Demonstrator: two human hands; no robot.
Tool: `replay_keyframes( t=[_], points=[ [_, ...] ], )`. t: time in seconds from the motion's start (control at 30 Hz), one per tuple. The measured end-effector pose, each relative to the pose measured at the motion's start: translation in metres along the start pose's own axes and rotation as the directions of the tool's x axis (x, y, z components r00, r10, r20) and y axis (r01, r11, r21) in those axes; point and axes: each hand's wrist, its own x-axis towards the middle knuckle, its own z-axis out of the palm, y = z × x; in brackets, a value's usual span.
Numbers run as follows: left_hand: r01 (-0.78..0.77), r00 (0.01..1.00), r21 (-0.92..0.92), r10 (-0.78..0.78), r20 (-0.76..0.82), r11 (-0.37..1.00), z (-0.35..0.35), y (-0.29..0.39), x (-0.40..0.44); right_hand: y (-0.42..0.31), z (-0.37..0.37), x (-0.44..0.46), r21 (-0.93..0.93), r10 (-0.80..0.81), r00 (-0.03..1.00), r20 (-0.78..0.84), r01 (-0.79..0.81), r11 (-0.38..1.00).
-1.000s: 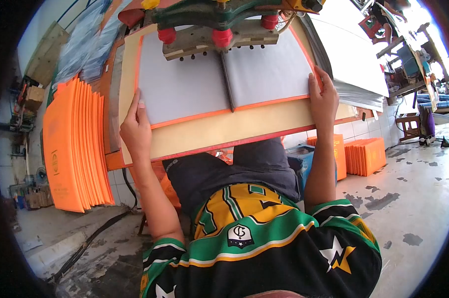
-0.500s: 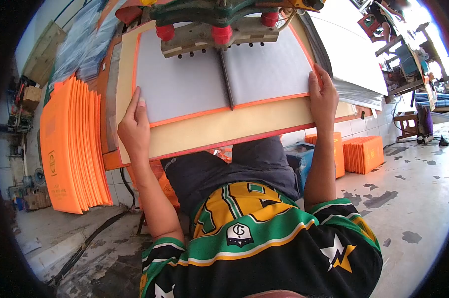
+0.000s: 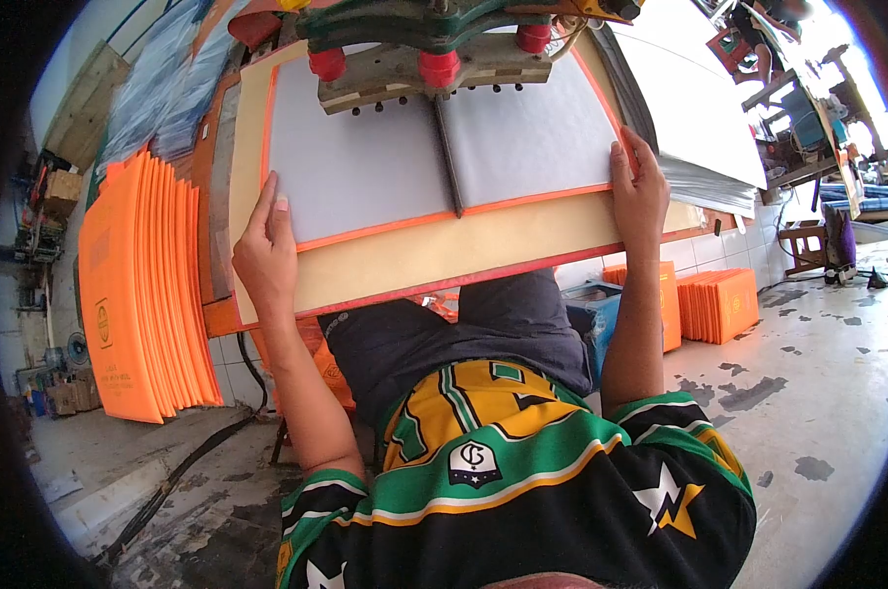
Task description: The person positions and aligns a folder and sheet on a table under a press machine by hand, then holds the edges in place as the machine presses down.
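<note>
An orange-edged folder [image 3: 360, 162] lies spread open, its pale inner faces upward and a dark strip [image 3: 449, 162] down its middle. It rests on a cream board [image 3: 444, 250] with a red front edge. My left hand [image 3: 267, 245] grips the folder's left edge near the front corner, index finger along the border and thumb on top. At the right edge, my right hand [image 3: 640, 191] holds the border between thumb and fingers. A green press head [image 3: 434, 29] with red cylinders [image 3: 439, 69] overhangs the folder's far middle part, hiding some of it.
Orange folders [image 3: 139, 294] stand stacked at the left, near clear plastic sheets [image 3: 164, 88]. White sheets [image 3: 689, 108] are piled at the right. More orange folders [image 3: 719, 304] and a blue crate [image 3: 591, 319] are on the floor. A person [image 3: 758, 39] is at the far right.
</note>
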Motion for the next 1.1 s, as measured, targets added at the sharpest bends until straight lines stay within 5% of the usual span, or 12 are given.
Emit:
replay_keyframes(
  t=[1.1],
  points=[
    [-0.080,0.995,0.023,0.081,-0.059,0.997,0.007,-0.014,0.002,-0.004,-0.001,-0.002,0.004,0.013,1.000,0.004,-0.013,1.000]
  ],
)
